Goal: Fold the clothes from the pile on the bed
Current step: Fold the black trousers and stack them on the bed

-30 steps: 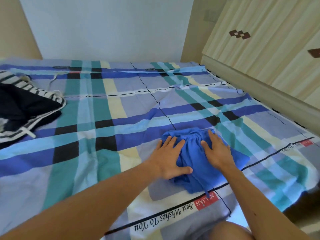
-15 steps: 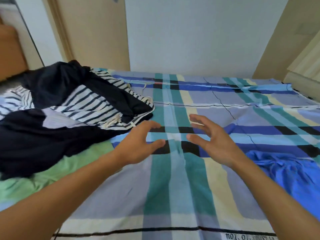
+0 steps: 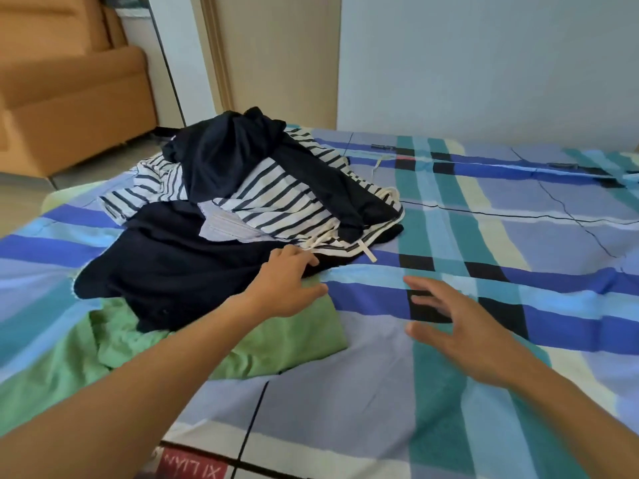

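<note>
A pile of clothes lies on the left half of the bed: a dark navy garment (image 3: 179,271) low in front, a white shirt with dark stripes (image 3: 276,198) over it, another dark piece (image 3: 224,150) on top, and a green garment (image 3: 287,337) underneath at the near edge. My left hand (image 3: 287,285) reaches over the green garment, its straight fingers at the edge of the navy one. My right hand (image 3: 460,326) hovers open above the bedsheet, to the right of the pile, holding nothing.
The bed carries a plaid sheet (image 3: 484,392) in blue, teal and cream. An orange sofa (image 3: 69,81) stands beyond the bed's left corner. A pale wall (image 3: 484,63) runs behind the bed.
The view has swung left from the folded blue garment, which is now out of sight. Both hands have moved left to the pile, the left one reaching the navy garment.
</note>
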